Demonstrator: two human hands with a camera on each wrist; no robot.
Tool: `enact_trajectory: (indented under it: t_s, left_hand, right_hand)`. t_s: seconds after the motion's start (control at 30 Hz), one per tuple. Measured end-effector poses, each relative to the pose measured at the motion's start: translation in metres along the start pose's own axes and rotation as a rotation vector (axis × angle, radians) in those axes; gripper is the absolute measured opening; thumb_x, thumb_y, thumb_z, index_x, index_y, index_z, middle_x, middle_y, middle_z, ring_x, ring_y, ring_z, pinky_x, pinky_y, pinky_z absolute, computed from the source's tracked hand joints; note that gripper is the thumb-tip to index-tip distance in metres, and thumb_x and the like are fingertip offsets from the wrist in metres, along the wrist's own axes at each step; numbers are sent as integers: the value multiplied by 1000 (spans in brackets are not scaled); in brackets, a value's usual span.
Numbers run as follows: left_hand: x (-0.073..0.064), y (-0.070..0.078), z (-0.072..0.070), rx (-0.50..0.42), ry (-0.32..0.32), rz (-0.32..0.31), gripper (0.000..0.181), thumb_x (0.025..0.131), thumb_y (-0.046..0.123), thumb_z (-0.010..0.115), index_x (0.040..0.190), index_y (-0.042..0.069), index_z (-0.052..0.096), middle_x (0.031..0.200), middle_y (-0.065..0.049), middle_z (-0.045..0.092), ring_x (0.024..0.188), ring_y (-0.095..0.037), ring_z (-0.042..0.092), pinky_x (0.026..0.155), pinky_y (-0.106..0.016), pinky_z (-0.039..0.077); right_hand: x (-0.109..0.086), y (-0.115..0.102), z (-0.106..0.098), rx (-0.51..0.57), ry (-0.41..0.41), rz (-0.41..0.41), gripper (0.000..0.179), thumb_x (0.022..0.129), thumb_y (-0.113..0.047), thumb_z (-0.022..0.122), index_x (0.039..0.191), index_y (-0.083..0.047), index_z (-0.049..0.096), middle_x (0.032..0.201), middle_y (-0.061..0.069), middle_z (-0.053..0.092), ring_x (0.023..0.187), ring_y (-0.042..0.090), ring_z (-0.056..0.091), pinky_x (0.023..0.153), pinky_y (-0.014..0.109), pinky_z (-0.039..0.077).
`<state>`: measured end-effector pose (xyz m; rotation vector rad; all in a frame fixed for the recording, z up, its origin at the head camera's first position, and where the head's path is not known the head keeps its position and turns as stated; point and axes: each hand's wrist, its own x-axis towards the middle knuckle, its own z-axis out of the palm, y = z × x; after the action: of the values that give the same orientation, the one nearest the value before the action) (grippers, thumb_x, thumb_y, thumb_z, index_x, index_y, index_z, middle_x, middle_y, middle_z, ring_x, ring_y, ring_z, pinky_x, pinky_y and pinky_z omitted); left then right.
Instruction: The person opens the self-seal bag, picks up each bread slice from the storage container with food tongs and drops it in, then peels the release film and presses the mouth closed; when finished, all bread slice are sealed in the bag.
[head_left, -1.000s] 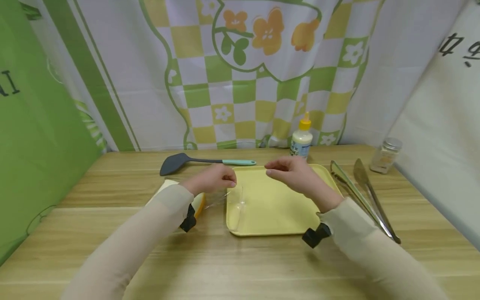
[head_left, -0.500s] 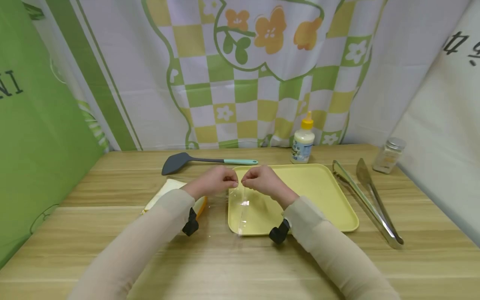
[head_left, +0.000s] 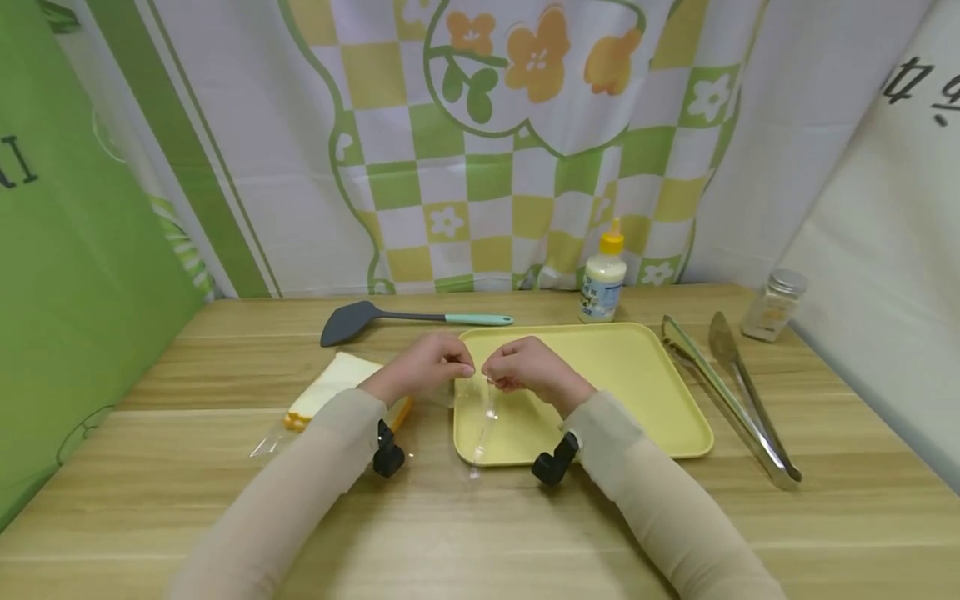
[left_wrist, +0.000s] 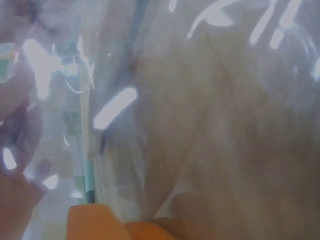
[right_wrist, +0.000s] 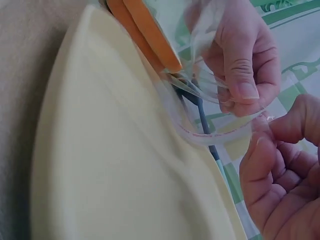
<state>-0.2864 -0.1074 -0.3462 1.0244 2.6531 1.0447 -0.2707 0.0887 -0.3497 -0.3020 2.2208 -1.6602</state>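
Observation:
Sliced bread (head_left: 336, 385) with an orange crust lies in a clear plastic bag (right_wrist: 215, 136), left of the yellow tray (head_left: 592, 417). My left hand (head_left: 427, 364) pinches the bag near its mouth, above the tray's left edge. Fingertip to fingertip with it, my right hand (head_left: 536, 367) pinches the bag's edge strip between thumb and forefinger, as the right wrist view shows. Glossy film fills most of the left wrist view, with the bread's crust (left_wrist: 95, 222) at the bottom. My left forearm partly hides the bread in the head view.
Behind the hands lies a dark spatula (head_left: 405, 316) with a mint handle. A squeeze bottle (head_left: 602, 287) with a yellow cap stands behind the tray. Metal tongs (head_left: 738, 408) lie along the tray's right side, and a glass jar (head_left: 772, 310) stands at the back right.
My right hand has come left from over the tray to meet the left hand at the bag's edge. The left hand has stayed nearly in place, pinching the bag.

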Motion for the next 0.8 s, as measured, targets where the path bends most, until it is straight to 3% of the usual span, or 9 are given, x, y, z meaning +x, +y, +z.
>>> enact_trajectory:
  t_s: [0.23,0.37,0.5,0.6,0.8]
  left_hand:
    - [-5,-6,5,-86,71,-10,9,88,10,62,85,5,69,84,-4,65,74,-12,51,69,-28,44]
    - [-9,-11,10,-180,112,-41,10,88,10,63,84,2,69,81,-4,64,74,-12,51,69,-27,44]
    - [-12,-13,13,-243,136,-61,11,87,10,64,84,0,68,78,-4,64,73,-12,51,68,-26,44]
    - [-14,-12,13,-267,136,-79,11,87,10,64,85,0,69,79,-3,64,73,-12,52,69,-27,44]
    - [-14,-10,15,-258,117,-97,11,87,10,64,87,1,70,81,-5,66,75,-11,54,69,-26,45]
  right_hand:
    - [0,4,0,81,-15,-12,23,82,0,54,98,15,62,70,0,61,63,9,55,62,23,49]
    - [-1,5,0,90,-37,-31,21,84,-1,55,98,12,62,75,1,62,67,10,56,65,24,50]
    - [0,3,0,33,-95,-36,21,85,-6,56,97,9,63,76,2,61,68,12,55,66,26,49]
    - [3,0,2,-39,-114,-29,21,86,-10,56,93,8,64,72,2,60,65,12,52,62,25,46]
    - [7,-7,8,-124,-53,9,14,82,-10,56,71,-4,61,62,2,56,54,12,45,52,24,38]
